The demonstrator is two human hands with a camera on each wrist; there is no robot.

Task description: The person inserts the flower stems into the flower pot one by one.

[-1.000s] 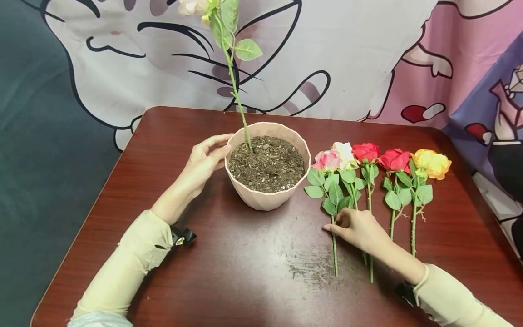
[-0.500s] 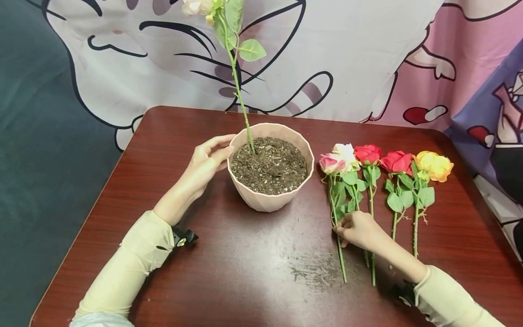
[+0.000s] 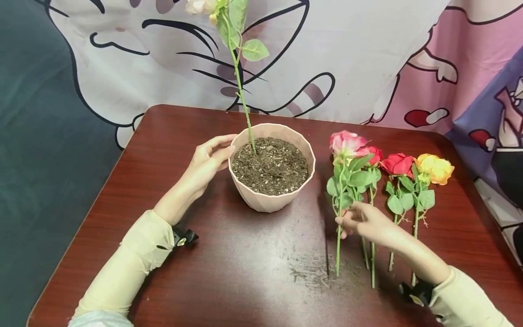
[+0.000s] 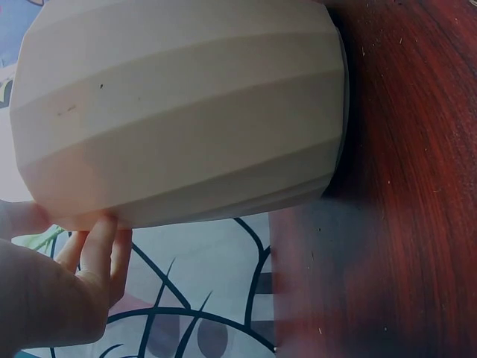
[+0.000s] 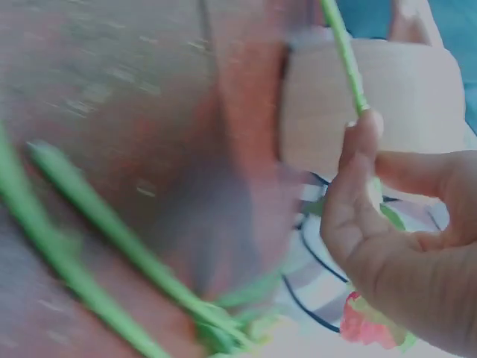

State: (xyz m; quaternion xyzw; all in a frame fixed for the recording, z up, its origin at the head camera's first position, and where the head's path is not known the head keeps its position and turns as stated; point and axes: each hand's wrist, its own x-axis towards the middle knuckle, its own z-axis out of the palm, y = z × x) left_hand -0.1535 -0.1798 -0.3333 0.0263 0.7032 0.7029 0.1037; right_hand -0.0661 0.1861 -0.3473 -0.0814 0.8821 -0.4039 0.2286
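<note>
In the head view, my left hand (image 3: pixel 206 159) holds the left side of a pale pink flowerpot (image 3: pixel 265 202), its thumb at the rim. The left wrist view shows the fingertips (image 4: pixel 100 235) against the pot's faceted outer wall. Dark soil (image 3: pixel 269 168) fills the pot, and one tall pale rose (image 3: pixel 245 100) stands in it, leaning left. My right hand (image 3: pixel 365 222) pinches the green stem of a pink rose (image 3: pixel 347 144) between thumb and fingers, right of the pot. That rose's bloom and leaves overlap the flowers behind it.
Two red roses (image 3: pixel 397 163) and a yellow rose (image 3: pixel 434 169) lie to the right on the brown table (image 3: pixel 184 281). Soil crumbs (image 3: pixel 310 272) are scattered in front of the pot. A cartoon-print cloth (image 3: pixel 359 54) hangs behind the table.
My right hand has pulled the pink rose off the row, its bloom rising and shifting right over its neighbours. The left hand has stayed on the pot.
</note>
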